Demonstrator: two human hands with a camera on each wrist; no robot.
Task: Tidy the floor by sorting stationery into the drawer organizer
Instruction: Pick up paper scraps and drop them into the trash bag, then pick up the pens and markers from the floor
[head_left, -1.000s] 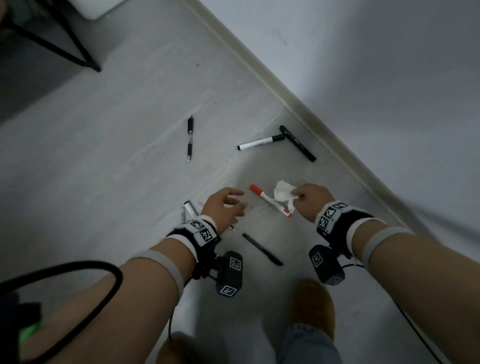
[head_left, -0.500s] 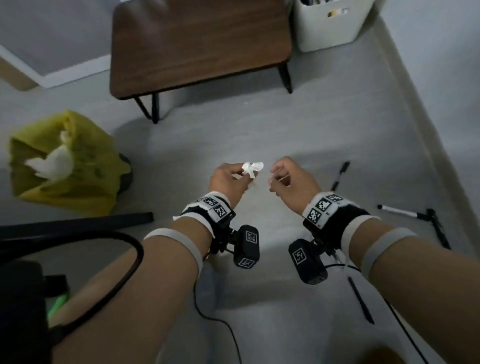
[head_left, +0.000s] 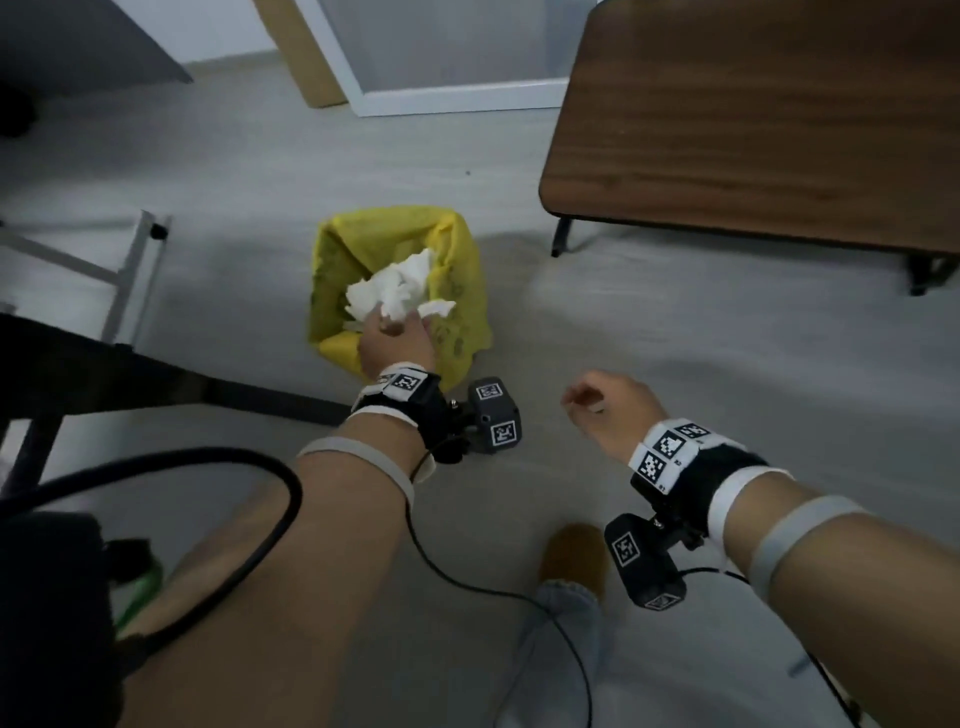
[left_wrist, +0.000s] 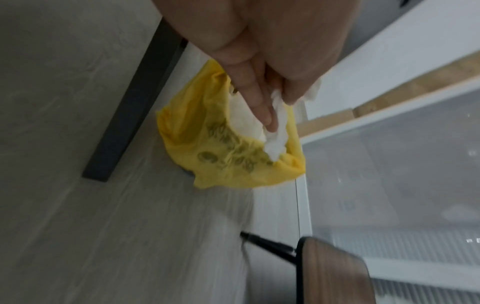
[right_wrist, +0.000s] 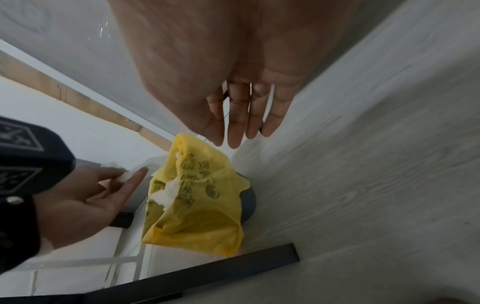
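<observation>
No stationery or drawer organizer shows in these views. My left hand hovers over a bin lined with a yellow bag. It pinches a crumpled white tissue between thumb and straight fingers, and the tissue hangs over the bag's mouth. More white tissue lies inside the bag. My right hand floats to the right of the bin and holds nothing. In the right wrist view its fingers are straight and together above the yellow bag, with the left hand beside it.
A low brown table on black legs stands at the back right. A dark flat bar lies on the grey floor left of the bin, beyond a white metal frame. A black cable and my slippered foot are below.
The view swung away from the pens on the floor to the bin. The tissue went from my right hand to my left, which carried it over the yellow bag.
</observation>
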